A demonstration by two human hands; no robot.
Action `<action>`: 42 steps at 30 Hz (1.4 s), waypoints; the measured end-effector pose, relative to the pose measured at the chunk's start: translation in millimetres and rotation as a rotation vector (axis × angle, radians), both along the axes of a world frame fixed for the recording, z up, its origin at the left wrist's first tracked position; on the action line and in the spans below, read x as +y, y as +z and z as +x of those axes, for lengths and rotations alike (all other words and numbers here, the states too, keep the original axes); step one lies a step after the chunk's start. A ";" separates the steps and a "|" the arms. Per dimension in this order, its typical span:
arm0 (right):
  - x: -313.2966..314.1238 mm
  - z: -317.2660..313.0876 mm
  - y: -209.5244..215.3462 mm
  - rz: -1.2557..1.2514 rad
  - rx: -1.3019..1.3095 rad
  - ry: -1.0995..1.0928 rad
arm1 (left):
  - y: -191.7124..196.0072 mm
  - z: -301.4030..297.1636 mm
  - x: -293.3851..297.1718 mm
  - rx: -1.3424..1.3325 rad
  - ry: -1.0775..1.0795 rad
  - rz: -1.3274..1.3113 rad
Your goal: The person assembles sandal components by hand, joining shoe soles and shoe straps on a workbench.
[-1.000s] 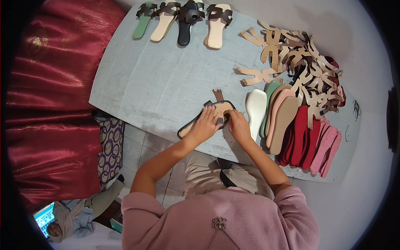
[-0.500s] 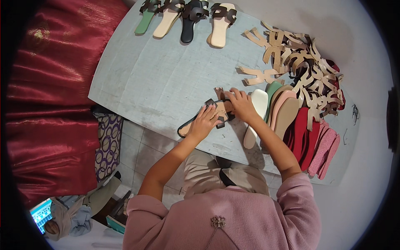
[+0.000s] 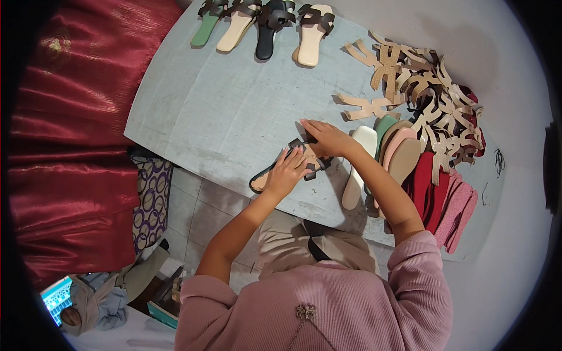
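A tan insole with a black rim and dark straps across it, an unfinished sandal [image 3: 261, 182], lies slantwise near the table's front edge. My left hand [image 3: 285, 174] rests on its middle, fingers stretched out flat and spread, pressing it against the table. At the upper right part of the insole is my right hand [image 3: 329, 140], its fingers held together over the end of a brown strap [image 3: 303, 133]. My thumb and most of that strap end are hidden under the hand. Another dark strap piece [image 3: 324, 166] sticks out at the sandal's lower right side.
Right of my hands stand soles in white [image 3: 364, 143], green, pink, tan and red. Behind them spreads a heap of cut straps [image 3: 433, 88]. Several finished sandals [image 3: 272, 32] line the far edge. A red curtain [image 3: 82, 128] hangs at the left; a person [image 3: 96, 310] sits lower left.
My right hand has shifted left and turned over the strap end, which stood free beside its fingers before. The left hand and the sandal have stayed in place.
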State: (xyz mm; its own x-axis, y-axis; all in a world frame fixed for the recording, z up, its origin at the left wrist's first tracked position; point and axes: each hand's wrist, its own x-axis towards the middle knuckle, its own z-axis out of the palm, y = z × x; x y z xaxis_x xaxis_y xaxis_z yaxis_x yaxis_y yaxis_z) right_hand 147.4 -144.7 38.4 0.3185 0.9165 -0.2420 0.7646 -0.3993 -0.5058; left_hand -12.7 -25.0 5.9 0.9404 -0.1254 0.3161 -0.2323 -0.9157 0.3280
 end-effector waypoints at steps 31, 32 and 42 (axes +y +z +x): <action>-50.8 -29.9 -12.1 0.167 -0.017 0.075 | -5.7 -2.3 2.7 -0.058 -0.001 0.037; -51.1 -30.2 -11.4 0.165 0.009 0.072 | -6.0 -2.7 3.0 -0.067 0.001 0.063; -52.8 -33.7 -11.3 0.091 -0.178 0.176 | -5.5 -1.6 5.4 -0.096 -0.042 0.123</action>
